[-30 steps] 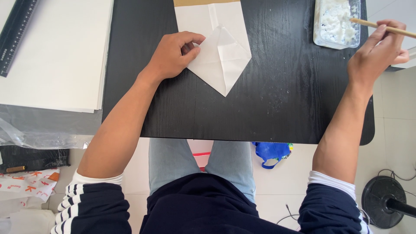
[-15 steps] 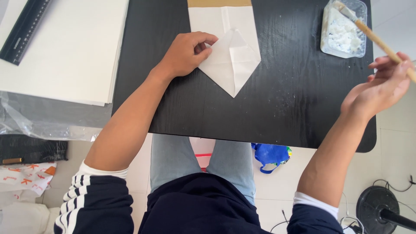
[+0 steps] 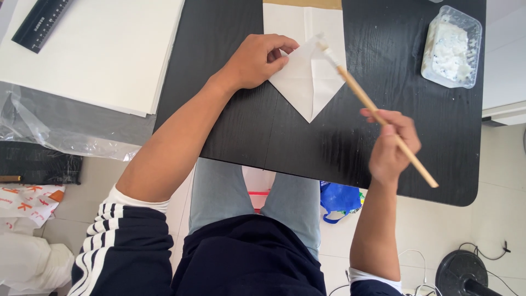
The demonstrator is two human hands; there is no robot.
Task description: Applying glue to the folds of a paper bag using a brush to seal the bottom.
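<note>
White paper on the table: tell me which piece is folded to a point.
The folded white paper on the black table, pinned by the left hand, tapers to a point. The stacked white sheets beside the ruler lie flat and rectangular.

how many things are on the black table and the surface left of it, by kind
folded paper: 1
brush: 1, held over the table in the right hand
paste tub: 1
white sheet stack: 1
ruler: 1
total: 5
the left hand rests on the folded paper.
</note>
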